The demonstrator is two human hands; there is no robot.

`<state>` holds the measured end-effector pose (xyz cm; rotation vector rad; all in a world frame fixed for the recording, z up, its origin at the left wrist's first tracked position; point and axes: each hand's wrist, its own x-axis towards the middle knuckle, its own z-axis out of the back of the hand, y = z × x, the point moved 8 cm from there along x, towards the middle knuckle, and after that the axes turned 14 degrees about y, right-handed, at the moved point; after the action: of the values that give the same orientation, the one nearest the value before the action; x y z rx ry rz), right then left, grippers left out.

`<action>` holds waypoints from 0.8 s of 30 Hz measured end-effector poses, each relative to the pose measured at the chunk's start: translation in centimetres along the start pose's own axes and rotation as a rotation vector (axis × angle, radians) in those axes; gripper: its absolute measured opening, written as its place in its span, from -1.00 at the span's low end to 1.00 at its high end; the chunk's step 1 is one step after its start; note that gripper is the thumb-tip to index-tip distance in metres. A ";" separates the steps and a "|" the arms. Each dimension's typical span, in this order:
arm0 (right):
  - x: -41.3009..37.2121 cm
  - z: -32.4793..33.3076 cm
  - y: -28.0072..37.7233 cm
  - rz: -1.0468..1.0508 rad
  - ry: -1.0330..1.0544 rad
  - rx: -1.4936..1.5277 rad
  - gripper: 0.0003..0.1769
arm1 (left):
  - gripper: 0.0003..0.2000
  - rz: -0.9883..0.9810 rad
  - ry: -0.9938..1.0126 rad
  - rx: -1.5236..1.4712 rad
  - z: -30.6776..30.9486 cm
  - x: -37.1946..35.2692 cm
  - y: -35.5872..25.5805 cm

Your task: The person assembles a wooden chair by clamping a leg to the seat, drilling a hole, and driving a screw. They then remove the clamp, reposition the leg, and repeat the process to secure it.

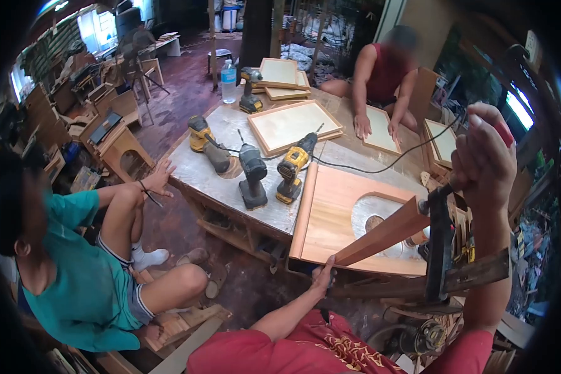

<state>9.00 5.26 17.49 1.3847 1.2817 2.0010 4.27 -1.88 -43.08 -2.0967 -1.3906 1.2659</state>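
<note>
My right hand [485, 156] is raised at the right, its fingers closed around the red handle [503, 133] of a bar clamp. The clamp's dark metal jaw [439, 249] hangs below it, and its screw end meets the near edge of a long wooden board [380, 234]. At the board's other end my left hand [321, 278] is closed, thumb against the wood; a dark part lies beside the fingers, partly hidden. The board stands along a light wooden panel [330, 206] with a rounded cutout, which lies on the worktable [274, 224].
Several cordless drills and drivers [253, 177] stand on the table, with a black cable [380, 169] across it. Framed panels [296, 124] and a water bottle [229, 82] sit farther back. A person in teal [81, 262] sits left; another person [386, 75] handles a panel opposite.
</note>
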 end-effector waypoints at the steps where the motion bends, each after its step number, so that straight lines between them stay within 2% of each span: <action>1: -0.2 0.4 0.2 -0.015 -0.094 -0.063 -0.78 | -0.36 0.004 -0.003 -0.003 -0.1 0.0 -0.2; 5: -0.1 0.9 0.3 0.018 -0.140 -0.100 -0.77 | -0.41 -0.037 0.126 -0.054 -0.1 0.3 0.2; 6: 0.4 0.7 0.5 0.035 -0.073 -0.089 -0.79 | -0.47 -0.062 0.151 -0.059 0.0 0.7 0.5; 7: 0.8 0.9 0.4 0.031 -0.012 -0.090 -0.81 | -0.55 -0.155 0.211 0.085 -0.4 -0.5 -1.6; 8: 0.8 1.8 -0.1 -0.002 0.037 -0.102 -0.83 | -0.63 -0.213 0.251 0.154 0.1 1.1 -1.0; 9: 0.8 2.8 -0.6 0.055 0.113 -0.045 -0.82 | -0.62 -0.113 0.268 0.304 -0.1 1.3 -1.4; 10: 2.6 3.8 -2.5 0.060 0.347 0.041 -0.83 | -0.61 -0.234 0.310 0.231 0.0 1.4 -1.0; 11: 3.7 3.2 -4.0 0.043 0.579 0.125 -0.84 | -0.62 -0.234 0.248 0.333 -0.1 0.5 -1.8; 12: 3.3 4.1 -3.8 0.041 0.620 0.148 -0.86 | -0.60 -0.107 0.210 0.357 -0.2 -0.1 -1.5; 13: 2.8 3.2 -3.0 0.039 0.661 0.170 -0.87 | -0.59 -0.111 0.206 0.383 -0.7 -1.2 -2.0; 14: 3.4 2.2 -1.9 0.076 0.672 0.186 -0.87 | -0.57 -0.146 0.190 0.416 -0.7 -1.4 -2.8; 17: 3.0 1.0 -0.8 0.103 0.519 0.113 -0.83 | -0.51 -0.174 0.236 0.289 -0.3 -0.3 -0.7; 24: 2.0 0.6 -1.1 0.092 0.396 0.033 -0.71 | -0.41 -0.134 0.109 0.436 -1.1 -1.0 -2.4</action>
<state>8.45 7.51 17.70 1.1123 1.4380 2.4145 3.66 -1.35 -40.39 -1.7207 -1.0721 1.2460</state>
